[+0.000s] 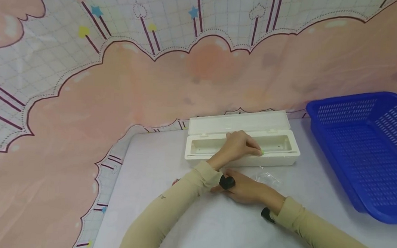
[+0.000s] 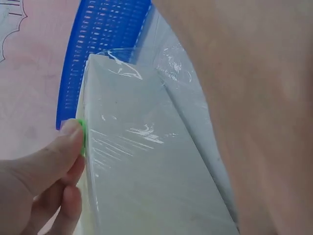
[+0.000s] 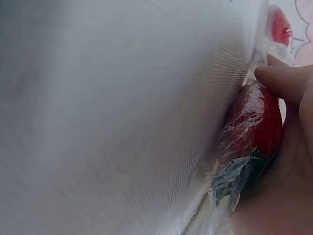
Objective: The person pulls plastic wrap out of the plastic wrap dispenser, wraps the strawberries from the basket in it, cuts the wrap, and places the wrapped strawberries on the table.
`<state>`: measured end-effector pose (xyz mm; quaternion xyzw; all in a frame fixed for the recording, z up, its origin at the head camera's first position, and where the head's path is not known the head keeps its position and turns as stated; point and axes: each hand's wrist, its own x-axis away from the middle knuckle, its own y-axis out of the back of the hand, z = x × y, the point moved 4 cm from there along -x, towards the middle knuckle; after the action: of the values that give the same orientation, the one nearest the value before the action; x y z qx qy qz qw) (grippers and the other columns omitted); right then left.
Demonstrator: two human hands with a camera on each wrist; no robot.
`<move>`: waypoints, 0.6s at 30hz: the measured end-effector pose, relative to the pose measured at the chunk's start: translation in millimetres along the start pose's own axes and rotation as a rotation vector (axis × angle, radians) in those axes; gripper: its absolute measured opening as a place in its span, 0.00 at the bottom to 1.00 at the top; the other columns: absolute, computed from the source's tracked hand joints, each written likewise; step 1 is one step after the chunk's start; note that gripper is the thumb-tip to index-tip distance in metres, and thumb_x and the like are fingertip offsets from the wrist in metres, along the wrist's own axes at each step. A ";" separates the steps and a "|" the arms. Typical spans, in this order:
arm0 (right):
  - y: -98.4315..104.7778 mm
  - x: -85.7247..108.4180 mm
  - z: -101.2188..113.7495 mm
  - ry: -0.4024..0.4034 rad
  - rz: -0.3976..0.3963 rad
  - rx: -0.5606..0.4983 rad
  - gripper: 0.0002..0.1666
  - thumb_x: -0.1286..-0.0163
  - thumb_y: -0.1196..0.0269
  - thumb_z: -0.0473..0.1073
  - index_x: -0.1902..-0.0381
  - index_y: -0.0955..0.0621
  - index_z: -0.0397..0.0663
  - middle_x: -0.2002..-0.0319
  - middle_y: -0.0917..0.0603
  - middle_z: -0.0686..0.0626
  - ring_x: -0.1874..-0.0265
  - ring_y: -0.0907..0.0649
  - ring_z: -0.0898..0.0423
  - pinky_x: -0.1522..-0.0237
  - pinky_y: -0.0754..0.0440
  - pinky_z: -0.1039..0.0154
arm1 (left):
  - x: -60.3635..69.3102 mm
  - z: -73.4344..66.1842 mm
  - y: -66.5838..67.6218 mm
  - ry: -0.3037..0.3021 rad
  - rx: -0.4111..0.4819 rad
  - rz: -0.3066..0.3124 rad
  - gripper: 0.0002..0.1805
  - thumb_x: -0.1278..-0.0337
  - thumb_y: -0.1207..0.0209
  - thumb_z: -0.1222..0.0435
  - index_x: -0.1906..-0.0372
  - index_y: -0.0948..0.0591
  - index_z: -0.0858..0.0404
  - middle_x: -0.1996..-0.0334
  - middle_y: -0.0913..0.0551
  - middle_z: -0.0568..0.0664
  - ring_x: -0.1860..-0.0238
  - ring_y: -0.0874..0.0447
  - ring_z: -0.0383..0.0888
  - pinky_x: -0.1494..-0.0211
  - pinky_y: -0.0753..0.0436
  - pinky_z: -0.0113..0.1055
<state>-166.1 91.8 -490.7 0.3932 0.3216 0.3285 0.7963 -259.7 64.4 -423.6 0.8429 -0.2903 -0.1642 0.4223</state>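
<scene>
My left hand [image 1: 238, 144] reaches over the front of an open white lidded box [image 1: 243, 162]. Its thumb and fingertips pinch a small bright green piece [image 2: 81, 136] at the box's rim; the fingers hide most of it. Below the box, close to the tabletop, my right hand [image 1: 245, 188] is partly covered by the left sleeve. In the right wrist view, this hand [image 3: 298, 127] holds a rounded red, strawberry-like piece [image 3: 266, 117] with a dark green end, wrapped in clear plastic. Another wrapped red piece [image 3: 280, 29] lies beyond the fingers.
A blue perforated basket [image 1: 338, 157] stands right of the box. Crumpled clear film [image 1: 266, 178] lies between the box and my right wrist. The box's lid [image 1: 239, 122] leans back toward a patterned cloth backdrop [image 1: 173, 89]. White covering lies over the table [image 1: 149, 155].
</scene>
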 end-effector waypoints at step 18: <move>-0.3 -0.4 -2.5 -0.210 0.048 -0.254 0.15 0.23 0.45 0.49 0.43 0.20 0.63 0.40 0.22 0.56 0.37 0.25 0.57 0.35 0.28 0.53 | -26.6 -26.5 -27.0 -0.143 -0.009 0.083 0.09 0.40 0.33 0.56 0.62 0.11 0.56 0.70 0.12 0.38 0.75 0.25 0.28 0.71 0.28 0.19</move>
<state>-168.2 92.3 -492.1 0.3291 0.1828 0.3426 0.8608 -257.1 110.3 -428.9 0.8142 -0.3538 -0.2077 0.4108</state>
